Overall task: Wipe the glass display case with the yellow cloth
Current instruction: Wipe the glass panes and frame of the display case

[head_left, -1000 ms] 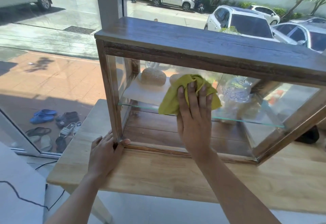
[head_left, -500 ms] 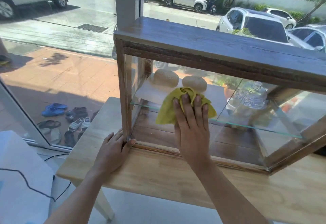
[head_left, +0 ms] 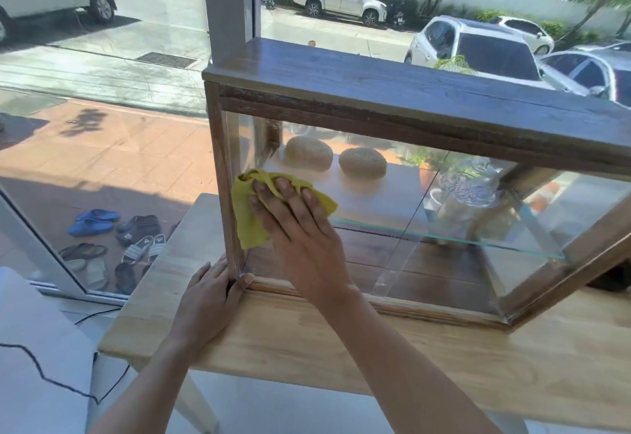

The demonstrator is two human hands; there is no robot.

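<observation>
A wood-framed glass display case (head_left: 409, 92) stands on a light wooden table (head_left: 444, 358). My right hand (head_left: 304, 239) presses a crumpled yellow cloth (head_left: 247, 218) flat against the front glass pane, at its left edge beside the frame post. The fingers lie straight on the cloth. My left hand (head_left: 208, 300) rests on the table at the case's lower left corner, thumb touching the frame. Two round bread loaves (head_left: 309, 153) (head_left: 363, 163) sit on the glass shelf inside.
A clear glass jar (head_left: 467, 184) stands inside the case at the right. Behind the table is a large window with a white pillar (head_left: 227, 6). Several sandals (head_left: 112, 249) lie outside on the pavement. A black cable (head_left: 44, 375) runs over the white surface at the left.
My right hand has slid the cloth leftward across the glass, from the middle of the pane to its left edge. The left hand has stayed at the corner.
</observation>
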